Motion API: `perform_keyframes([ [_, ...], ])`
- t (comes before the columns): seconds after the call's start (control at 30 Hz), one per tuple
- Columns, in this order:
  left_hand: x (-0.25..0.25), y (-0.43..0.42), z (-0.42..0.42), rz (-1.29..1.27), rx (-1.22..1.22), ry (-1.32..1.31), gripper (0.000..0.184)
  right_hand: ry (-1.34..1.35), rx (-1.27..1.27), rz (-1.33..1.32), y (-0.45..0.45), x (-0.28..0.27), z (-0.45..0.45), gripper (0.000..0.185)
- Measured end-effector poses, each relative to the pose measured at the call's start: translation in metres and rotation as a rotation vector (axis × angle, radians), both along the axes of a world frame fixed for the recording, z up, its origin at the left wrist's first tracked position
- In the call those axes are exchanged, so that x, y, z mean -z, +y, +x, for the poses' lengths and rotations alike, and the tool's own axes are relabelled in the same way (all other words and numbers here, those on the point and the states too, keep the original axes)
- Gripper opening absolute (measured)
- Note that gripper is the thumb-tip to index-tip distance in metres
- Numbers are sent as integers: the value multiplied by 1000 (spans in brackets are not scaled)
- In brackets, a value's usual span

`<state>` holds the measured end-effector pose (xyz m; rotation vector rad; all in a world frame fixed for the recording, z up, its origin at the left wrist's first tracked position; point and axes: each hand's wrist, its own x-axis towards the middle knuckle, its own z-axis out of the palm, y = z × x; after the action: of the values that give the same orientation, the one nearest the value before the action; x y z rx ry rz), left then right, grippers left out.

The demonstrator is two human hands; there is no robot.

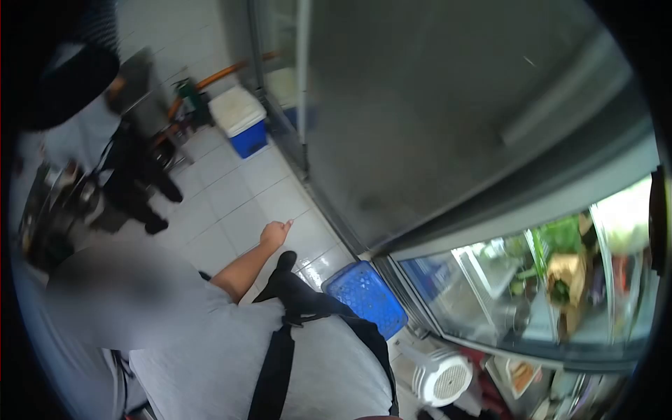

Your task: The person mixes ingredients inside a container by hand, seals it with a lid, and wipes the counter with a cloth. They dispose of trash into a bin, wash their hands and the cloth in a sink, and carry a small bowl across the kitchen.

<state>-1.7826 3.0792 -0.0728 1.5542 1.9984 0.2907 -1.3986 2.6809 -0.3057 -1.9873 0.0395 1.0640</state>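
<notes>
My left hand is held out low over the tiled floor, left of the tall fridge. Its fingers are curled in and one digit sticks out toward the fridge. Nothing shows in its grip, though the view is blurry, and it touches nothing. My right hand is out of view. Below my left forearm are my grey shirt and a black strap. The grey fridge door is nearest to my left hand.
A blue crate lies beside the fridge. Greens and a paper bag sit behind the glass. Further off are a blue cooler with a white lid and another person. A white stool stands lower right.
</notes>
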Motion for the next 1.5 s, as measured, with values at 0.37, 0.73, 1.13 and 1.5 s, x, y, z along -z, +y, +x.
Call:
perform_keyframes([
  [0.37, 88, 0, -131, 26, -180, 35, 45, 275, -838, 36, 371, -266, -81, 32],
  [0.73, 139, 78, -398, -191, -318, -248, 33, -297, -956, 844, 697, -425, -338, 71],
  [1.13, 179, -21, -421, -453, -623, -188, 23, -933, -544, 1062, 865, -491, -374, 83],
  [1.5, 154, 125, -392, -78, -837, -201, 39, -786, -1707, 845, 831, -203, -468, 54],
])
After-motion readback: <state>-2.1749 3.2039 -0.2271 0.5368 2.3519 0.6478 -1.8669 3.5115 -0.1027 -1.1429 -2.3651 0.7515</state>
